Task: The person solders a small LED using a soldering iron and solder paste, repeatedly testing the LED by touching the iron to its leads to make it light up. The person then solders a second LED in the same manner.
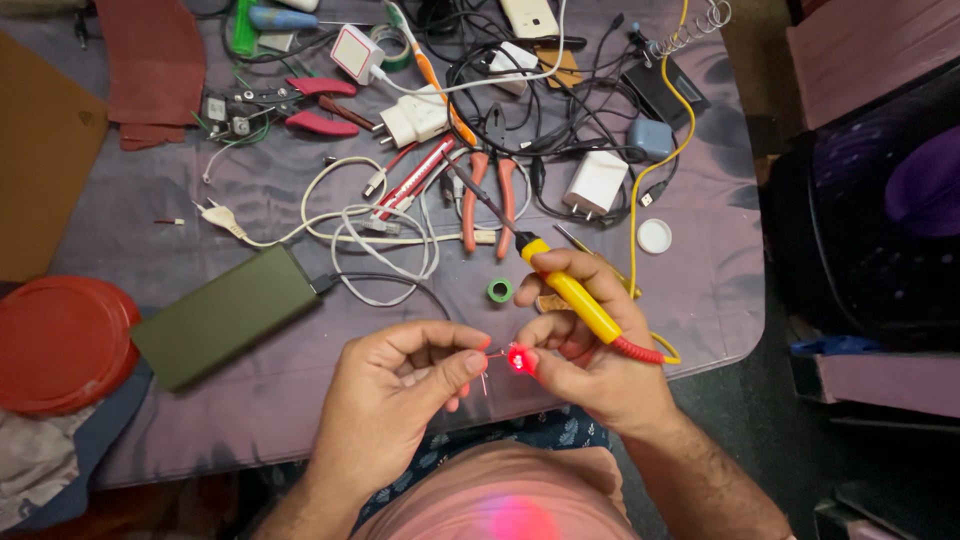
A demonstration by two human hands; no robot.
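Head view, looking down on a cluttered bench (700, 290) draped in purple cloth. The right hand (600, 355) grips a yellow-handled soldering iron (572, 292), its fingers (575, 265) clamped around the handle. The iron's long axis runs diagonally: the dark metal tip points up and to the left, away from the person, toward the orange-handled pliers (490, 190), while the red spring-guarded tail end points down and to the right, past the wrist. Between the two hands, at the near edge of the bench, glows a small red LED (518, 360). The right hand's thumb and forefinger pinch it from the right; the left hand (400, 385) closes thumb and forefinger on the thin wire leads (487, 372) at its left. One lead seems to hang straight down, though the glare makes this hard to confirm.

Just beyond the hands lie a small green tape roll (500, 290) and a dark green power bank (228, 315) with white cables (380, 235) coiled beside it. Farther back: white chargers (595, 182), red-handled cutters (315, 105), a tangle of black leads and a white round cap (654, 236). A red round lid (60, 340) sits at the left edge. The iron's shaft crosses above the pliers and cables.
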